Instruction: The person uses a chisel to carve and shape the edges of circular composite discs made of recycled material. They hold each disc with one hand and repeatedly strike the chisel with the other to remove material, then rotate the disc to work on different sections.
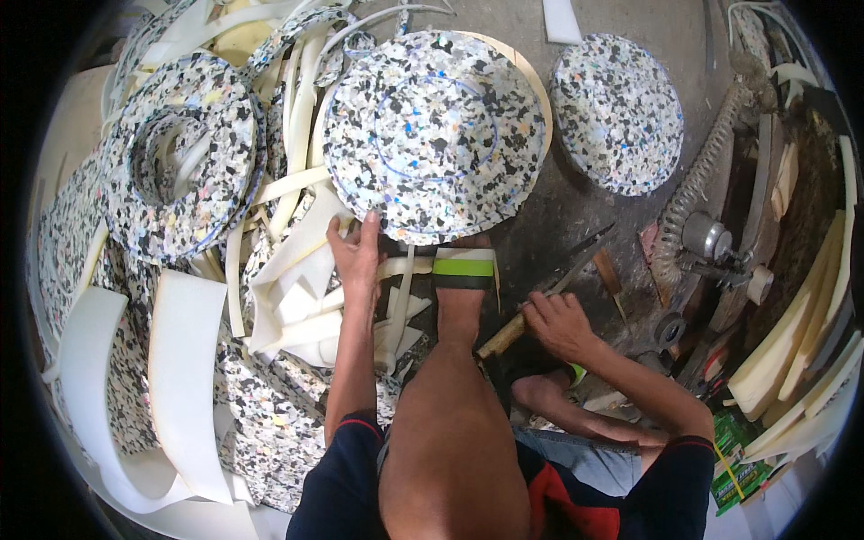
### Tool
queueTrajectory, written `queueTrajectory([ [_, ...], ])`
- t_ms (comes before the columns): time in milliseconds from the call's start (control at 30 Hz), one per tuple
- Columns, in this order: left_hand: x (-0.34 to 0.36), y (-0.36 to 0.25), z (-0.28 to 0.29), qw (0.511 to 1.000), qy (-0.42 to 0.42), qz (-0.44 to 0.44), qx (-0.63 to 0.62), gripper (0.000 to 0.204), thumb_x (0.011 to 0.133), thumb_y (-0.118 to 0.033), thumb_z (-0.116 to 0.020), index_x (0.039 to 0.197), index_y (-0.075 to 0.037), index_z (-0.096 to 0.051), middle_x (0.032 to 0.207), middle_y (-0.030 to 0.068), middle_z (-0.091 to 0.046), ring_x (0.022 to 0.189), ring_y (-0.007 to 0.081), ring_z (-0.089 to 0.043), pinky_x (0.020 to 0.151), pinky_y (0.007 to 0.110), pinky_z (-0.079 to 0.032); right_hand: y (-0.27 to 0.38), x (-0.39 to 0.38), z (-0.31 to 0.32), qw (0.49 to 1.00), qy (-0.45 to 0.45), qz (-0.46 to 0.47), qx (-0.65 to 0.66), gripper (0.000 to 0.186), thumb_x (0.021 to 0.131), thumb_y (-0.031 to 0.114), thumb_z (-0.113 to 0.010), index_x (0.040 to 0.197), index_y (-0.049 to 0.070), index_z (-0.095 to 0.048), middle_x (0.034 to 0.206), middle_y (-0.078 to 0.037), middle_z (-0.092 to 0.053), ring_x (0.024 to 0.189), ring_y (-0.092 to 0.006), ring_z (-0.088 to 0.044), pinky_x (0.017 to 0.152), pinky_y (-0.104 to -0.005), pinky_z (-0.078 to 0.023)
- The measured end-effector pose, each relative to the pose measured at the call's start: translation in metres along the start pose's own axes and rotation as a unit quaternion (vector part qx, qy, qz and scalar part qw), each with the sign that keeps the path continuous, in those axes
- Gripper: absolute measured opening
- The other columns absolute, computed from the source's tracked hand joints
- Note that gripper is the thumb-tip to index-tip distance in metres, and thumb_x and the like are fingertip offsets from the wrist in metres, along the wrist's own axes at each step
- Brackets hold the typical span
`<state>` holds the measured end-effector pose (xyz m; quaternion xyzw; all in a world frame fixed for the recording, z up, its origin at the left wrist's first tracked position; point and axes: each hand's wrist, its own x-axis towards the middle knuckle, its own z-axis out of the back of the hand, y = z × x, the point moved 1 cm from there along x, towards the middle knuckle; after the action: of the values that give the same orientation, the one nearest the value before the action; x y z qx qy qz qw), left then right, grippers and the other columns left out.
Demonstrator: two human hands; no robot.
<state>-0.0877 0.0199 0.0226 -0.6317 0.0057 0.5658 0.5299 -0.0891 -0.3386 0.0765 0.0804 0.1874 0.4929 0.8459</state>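
Touching foam disc (436, 135): outstretched left hand (356, 256)

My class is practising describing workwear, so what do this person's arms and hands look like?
The left hand and right hand are bare, with no gloves visible. The forearms are uncovered below short, dark navy sleeves with thin red trim.

The tip of my foot (460, 315) is hidden under the speckled foam disc (436, 135). My right hand (560, 326) covers the middle of the knife (582, 263). The upper edge cuts off a white strip (562, 20); pale strips (814, 414) partly cover the green packet (740, 468).
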Motion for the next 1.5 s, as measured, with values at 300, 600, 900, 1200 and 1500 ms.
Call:
queueTrajectory([
  [300, 0.085, -0.080, -0.044, 0.895, 0.093, -0.404, 0.164, 0.099, 0.083, -0.011, -0.083, 0.162, 0.007, -0.025, 0.157, 0.0255, -0.046, 0.138, 0.0284, -0.050, 0.118, 0.036, -0.037, -0.046, -0.013, 0.139, 0.905, -0.268, -0.259, 0.206, 0.033, 0.088, 0.006, -0.063, 0.120, 0.000, -0.058, 0.118, -0.020, -0.067, 0.108, -0.0354, -0.066, 0.094, -0.0426, -0.053],
  [600, 0.136, -0.143, -0.042, 0.916, 0.260, -0.274, 0.137, 0.095, 0.087, -0.008, -0.082, 0.166, -0.012, -0.029, 0.161, 0.0150, -0.045, 0.138, 0.0233, -0.052, 0.116, 0.036, -0.042, -0.059, -0.023, 0.134, 0.818, -0.339, -0.316, 0.340, 0.032, 0.097, -0.001, -0.061, 0.129, 0.000, -0.056, 0.129, -0.018, -0.062, 0.125, -0.0259, -0.059, 0.110, -0.0405, -0.044],
  [900, 0.126, -0.130, -0.057, 0.914, 0.289, -0.274, 0.080, 0.078, 0.089, -0.004, -0.079, 0.159, -0.011, -0.047, 0.140, 0.0115, -0.063, 0.119, 0.0197, -0.062, 0.102, 0.034, -0.051, -0.063, -0.024, 0.132, 0.821, -0.280, -0.406, 0.287, 0.027, 0.090, 0.001, -0.075, 0.117, 0.000, -0.068, 0.112, -0.012, -0.070, 0.106, -0.0197, -0.066, 0.096, -0.0331, -0.051],
  [1200, 0.130, -0.113, -0.093, 0.869, -0.002, -0.480, 0.122, 0.046, 0.091, -0.018, -0.082, 0.130, 0.002, -0.067, 0.113, 0.0123, -0.073, 0.095, 0.0165, -0.067, 0.085, 0.032, -0.054, -0.040, -0.028, 0.179, 0.814, -0.337, -0.374, 0.289, 0.026, 0.088, 0.001, -0.077, 0.113, -0.004, -0.071, 0.111, -0.014, -0.073, 0.102, -0.0211, -0.069, 0.094, -0.0333, -0.052],
  [1500, 0.000, -0.052, -0.104, 0.829, -0.004, -0.322, 0.457, 0.107, 0.077, -0.053, -0.086, 0.163, -0.015, -0.033, 0.168, 0.0347, -0.009, 0.154, 0.0596, -0.007, 0.115, 0.078, -0.017, -0.038, 0.015, 0.222, 0.827, -0.383, -0.267, 0.314, 0.040, 0.089, 0.009, -0.079, 0.124, -0.003, -0.065, 0.118, -0.018, -0.073, 0.111, -0.0258, -0.070, 0.099, -0.0387, -0.054],
])
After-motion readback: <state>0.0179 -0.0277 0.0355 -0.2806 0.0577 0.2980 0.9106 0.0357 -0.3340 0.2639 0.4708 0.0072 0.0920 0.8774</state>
